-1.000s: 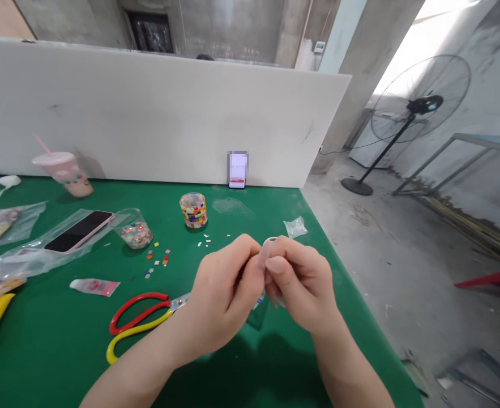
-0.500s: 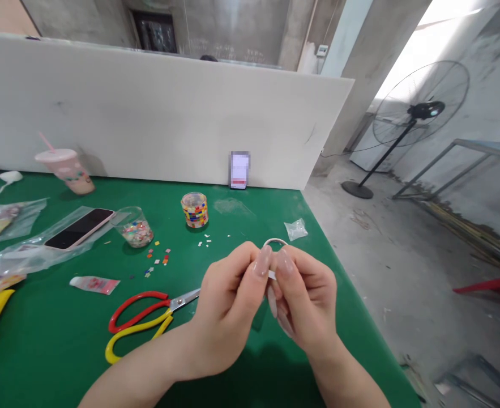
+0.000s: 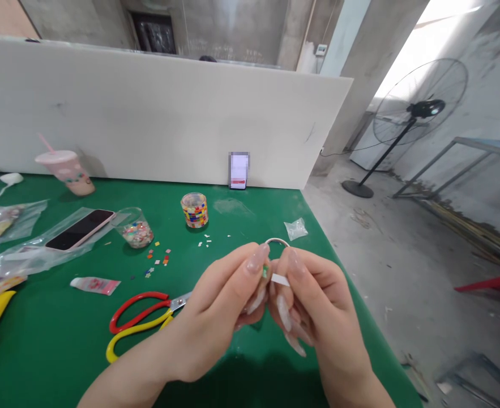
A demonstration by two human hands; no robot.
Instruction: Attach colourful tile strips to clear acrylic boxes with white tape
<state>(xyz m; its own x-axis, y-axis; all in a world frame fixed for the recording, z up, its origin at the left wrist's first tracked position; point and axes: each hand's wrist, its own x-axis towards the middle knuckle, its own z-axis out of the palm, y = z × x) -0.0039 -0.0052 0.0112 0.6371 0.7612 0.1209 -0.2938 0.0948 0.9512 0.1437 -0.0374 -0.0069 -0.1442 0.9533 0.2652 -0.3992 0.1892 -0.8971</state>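
Note:
A thin white curved band arches up between my two hands, with most of it hidden by my fingers. My left hand is closed in a pinch on its left side, where a small green and yellow patch shows by the fingertips. On the other side, my right hand pinches the band too, and a flat white strip pokes out under that thumb. Whether the strip belongs to the band I cannot tell. Scissors with one red and one yellow handle lie beside my left hand, their blade tips hidden behind it.
Beyond my hands stand a mosaic-covered clear cup and a tilted plastic cup of colored chips, with loose chips nearby. A glue tube, a phone, a pink drink cup and a small clear bag lie around.
My fingertips have moved apart. The flat white strip now shows more fully by my right thumb, and a green and yellow patch has come into sight at my left fingertips.

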